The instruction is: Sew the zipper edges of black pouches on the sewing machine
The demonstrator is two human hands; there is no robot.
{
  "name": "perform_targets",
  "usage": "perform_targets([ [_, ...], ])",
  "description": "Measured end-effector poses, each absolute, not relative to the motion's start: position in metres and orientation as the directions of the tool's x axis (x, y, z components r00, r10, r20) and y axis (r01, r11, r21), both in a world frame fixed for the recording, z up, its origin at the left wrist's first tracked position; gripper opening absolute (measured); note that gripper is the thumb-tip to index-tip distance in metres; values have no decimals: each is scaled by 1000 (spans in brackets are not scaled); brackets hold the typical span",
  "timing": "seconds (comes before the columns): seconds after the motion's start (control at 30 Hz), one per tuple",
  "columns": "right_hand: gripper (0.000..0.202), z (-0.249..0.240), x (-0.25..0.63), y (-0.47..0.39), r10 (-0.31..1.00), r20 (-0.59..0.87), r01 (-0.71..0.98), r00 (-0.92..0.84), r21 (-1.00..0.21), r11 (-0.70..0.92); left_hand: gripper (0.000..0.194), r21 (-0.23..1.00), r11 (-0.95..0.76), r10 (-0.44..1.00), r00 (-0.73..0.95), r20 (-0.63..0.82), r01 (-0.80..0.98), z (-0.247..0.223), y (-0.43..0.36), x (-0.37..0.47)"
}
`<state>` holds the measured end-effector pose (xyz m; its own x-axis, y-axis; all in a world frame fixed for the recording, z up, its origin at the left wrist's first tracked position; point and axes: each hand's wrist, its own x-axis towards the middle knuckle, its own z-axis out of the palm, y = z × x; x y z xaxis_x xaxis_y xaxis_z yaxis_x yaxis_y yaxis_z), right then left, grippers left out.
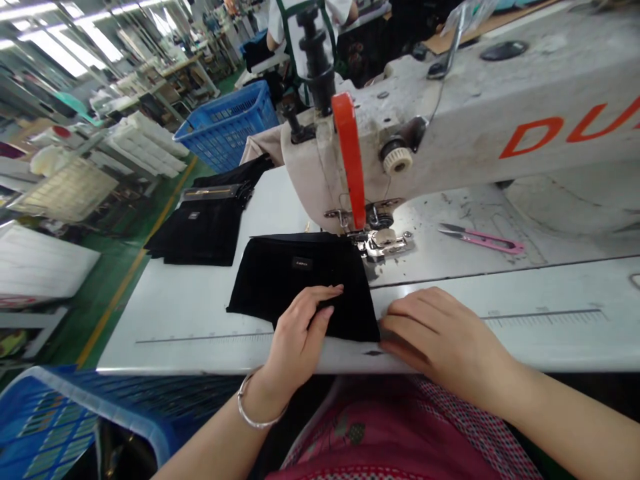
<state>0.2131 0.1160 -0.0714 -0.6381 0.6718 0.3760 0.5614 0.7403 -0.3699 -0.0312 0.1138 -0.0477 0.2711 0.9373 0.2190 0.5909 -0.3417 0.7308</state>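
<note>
A black fabric piece (280, 287) with a small label lies on the white sewing table (190, 300), its upper right edge at the presser foot (384, 245) of the sewing machine (320, 167). My left hand (305, 327), with a bracelet at the wrist, rests on the fabric's lower part, thumb and fingers apart. At the fabric's lower right corner, my right hand (435, 333) has its fingers together and pinches that corner; the fingertips are partly hidden.
Pink-handled thread snips (483, 240) lie right of the presser foot. Stacked black pieces (200, 230) sit at the table's left. Blue baskets stand behind (230, 123) and at the lower left (55, 420). Another person (280, 27) is beyond the machine.
</note>
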Motion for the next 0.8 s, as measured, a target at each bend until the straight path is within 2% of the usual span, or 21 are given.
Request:
perform_targets([
  [0.13, 25, -73, 206, 117, 641, 413, 517, -647, -380, 767, 26, 717, -340, 939, 268, 217, 608, -49, 113, -32],
  [0.23, 17, -73, 204, 115, 612, 425, 452, -668, -421, 786, 26, 710, -337, 940, 261, 220, 618, -48, 113, -32],
  [0.33, 19, -72, 205, 113, 591, 439, 402, -677, -453, 796, 27, 708, -339, 941, 233, 247, 620, -47, 112, -33],
  [0.57, 19, -69, 205, 111, 581, 379, 413, -720, -439, 798, 30, 680, -395, 919, 261, 296, 618, -43, 114, -36],
  [0.63, 18, -70, 204, 110, 581, 366, 412, -727, -444, 795, 31, 636, -457, 889, 339, 308, 622, -40, 115, -35],
  [0.7, 18, -71, 204, 110, 587, 373, 404, -719, -463, 789, 33, 546, -569, 818, 492, 298, 615, -39, 116, -34],
  [0.8, 19, -72, 205, 110, 603, 383, 385, -699, -510, 769, 35, 377, -714, 684, 704, 191, 590, -40, 116, -30],
])
